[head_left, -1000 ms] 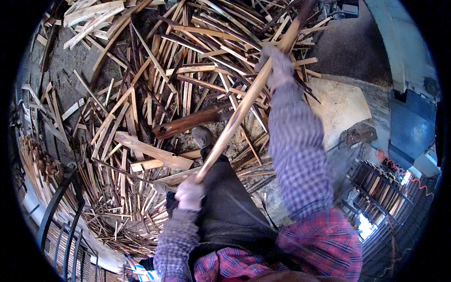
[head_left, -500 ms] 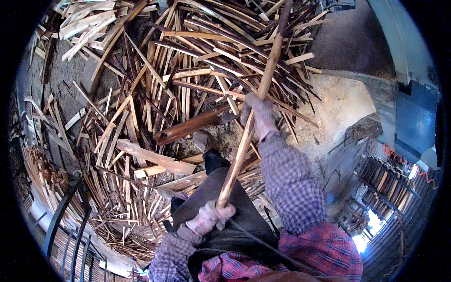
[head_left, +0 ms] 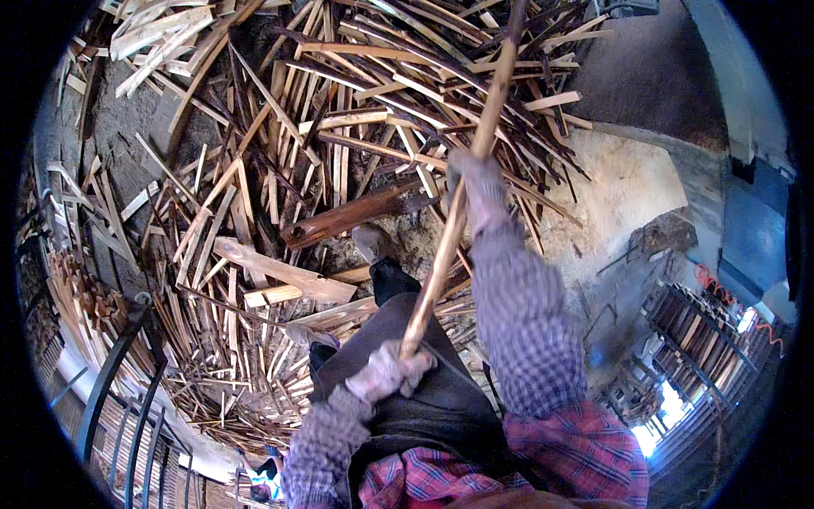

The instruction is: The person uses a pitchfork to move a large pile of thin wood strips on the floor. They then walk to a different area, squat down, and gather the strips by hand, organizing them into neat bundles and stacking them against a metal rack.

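A long, slender wooden pole (head_left: pixel 433 284), pale with darker bark on its far part, slants from my lap up past the top of the view. My left hand (head_left: pixel 387 373), in a pale soiled glove, is closed around its near end. Farther along, my right hand (head_left: pixel 481 183), also gloved and slightly blurred, grips the pole with the arm stretched forward. Beyond the right hand, the pole passes over a heap of loose wood strips (head_left: pixel 381 119). The pole's far end lies outside the view.
A thick brown board (head_left: pixel 356 216) lies ahead of my shoe (head_left: pixel 373 243). Pale planks (head_left: pixel 288 276) rest to the left, near a dark metal railing (head_left: pixel 114 382). Stacked wood (head_left: pixel 704 331) stands at right. Another person (head_left: pixel 264 482) shows at lower left.
Both hands have shifted a little up and to the right in the view, carrying the pole along. Both still hold it. More of the person at lower left now shows.
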`<state>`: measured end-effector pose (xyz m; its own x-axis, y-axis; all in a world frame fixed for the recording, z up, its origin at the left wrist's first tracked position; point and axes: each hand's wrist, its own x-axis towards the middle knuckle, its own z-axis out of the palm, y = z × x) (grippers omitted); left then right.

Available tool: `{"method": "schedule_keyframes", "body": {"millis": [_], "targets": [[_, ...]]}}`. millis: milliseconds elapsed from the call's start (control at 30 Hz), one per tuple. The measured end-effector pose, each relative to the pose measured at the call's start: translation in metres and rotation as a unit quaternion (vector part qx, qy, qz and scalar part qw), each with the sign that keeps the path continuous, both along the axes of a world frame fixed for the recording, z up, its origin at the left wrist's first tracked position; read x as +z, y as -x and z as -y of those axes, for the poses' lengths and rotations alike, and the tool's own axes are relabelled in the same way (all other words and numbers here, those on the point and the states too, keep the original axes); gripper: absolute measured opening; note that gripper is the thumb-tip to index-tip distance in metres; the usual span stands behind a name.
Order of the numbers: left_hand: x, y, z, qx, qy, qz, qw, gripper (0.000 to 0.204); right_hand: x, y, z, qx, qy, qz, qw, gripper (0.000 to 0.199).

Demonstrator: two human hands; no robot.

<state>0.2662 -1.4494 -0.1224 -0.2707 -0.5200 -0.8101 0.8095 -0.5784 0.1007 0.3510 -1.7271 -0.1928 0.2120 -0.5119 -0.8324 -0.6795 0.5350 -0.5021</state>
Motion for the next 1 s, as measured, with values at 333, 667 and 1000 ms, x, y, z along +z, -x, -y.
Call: {"method": "schedule_keyframes", "body": {"millis": [333, 667, 1000], "targets": [[0.016, -0.033, 0.035, 0.145, -0.002, -0.081, 0.986, 0.026, -0.015, -0.025, 0.034, 0.083, 0.078, -0.019, 0.993, 0.023], [0.071, 0.009, -0.052, 0.116, -0.054, -0.086, 0.988, 0.026, 0.054, 0.002, -0.053, 0.058, 0.074, -0.064, 0.994, 0.023], [0.128, 0.009, -0.069, 0.053, -0.094, -0.097, 0.989, 0.028, 0.062, 0.034, -0.081, -0.063, 0.004, 0.027, 0.998, 0.019]]}}
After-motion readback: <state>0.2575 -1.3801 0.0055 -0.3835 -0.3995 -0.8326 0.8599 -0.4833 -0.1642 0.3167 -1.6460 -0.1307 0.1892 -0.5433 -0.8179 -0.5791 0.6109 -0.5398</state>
